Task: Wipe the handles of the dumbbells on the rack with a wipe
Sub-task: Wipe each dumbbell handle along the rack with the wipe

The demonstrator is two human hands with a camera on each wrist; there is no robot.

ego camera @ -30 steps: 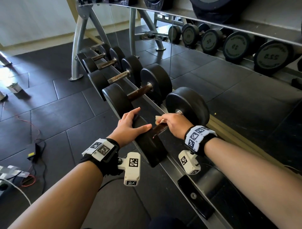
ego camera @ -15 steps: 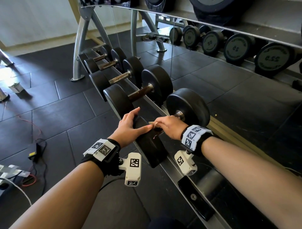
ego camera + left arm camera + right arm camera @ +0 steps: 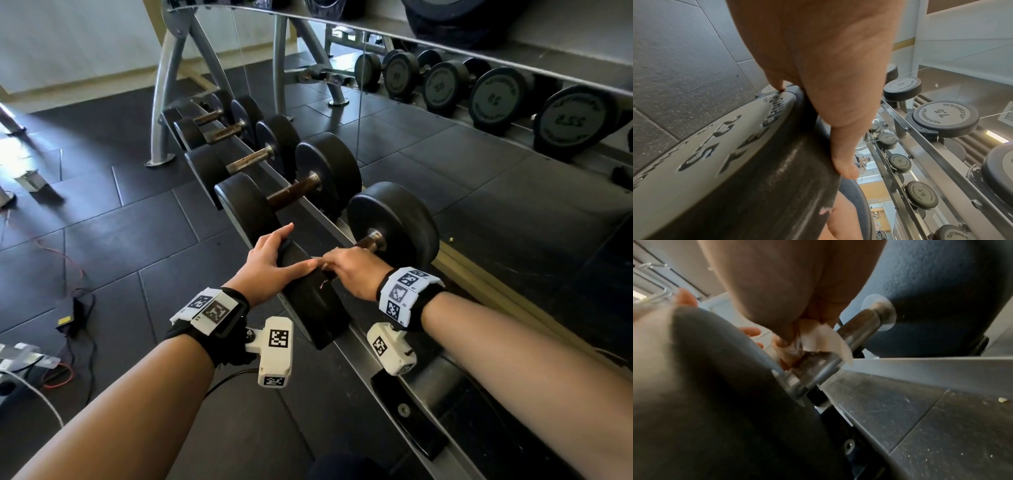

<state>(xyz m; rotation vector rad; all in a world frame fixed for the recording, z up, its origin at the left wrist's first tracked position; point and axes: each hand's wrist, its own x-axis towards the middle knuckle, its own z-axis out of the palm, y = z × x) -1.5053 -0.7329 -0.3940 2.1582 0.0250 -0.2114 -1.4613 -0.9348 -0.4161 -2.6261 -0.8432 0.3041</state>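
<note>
My right hand (image 3: 356,272) pinches the wipe (image 3: 818,335) around the handle (image 3: 857,327), whose axis runs away toward the far head, while my left hand's (image 3: 270,260) spread fingers steady the near head (image 3: 308,301).

Five dumbbells (image 3: 329,274) on the near rack (image 3: 376,359), perhaps five more mirrored; two hands (image 3: 270,260); one wipe (image 3: 818,335)

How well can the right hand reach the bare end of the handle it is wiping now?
Probably yes. The right hand holds the wipe on the handle; the bare end beside the far weight lies open, with nothing between.
</note>
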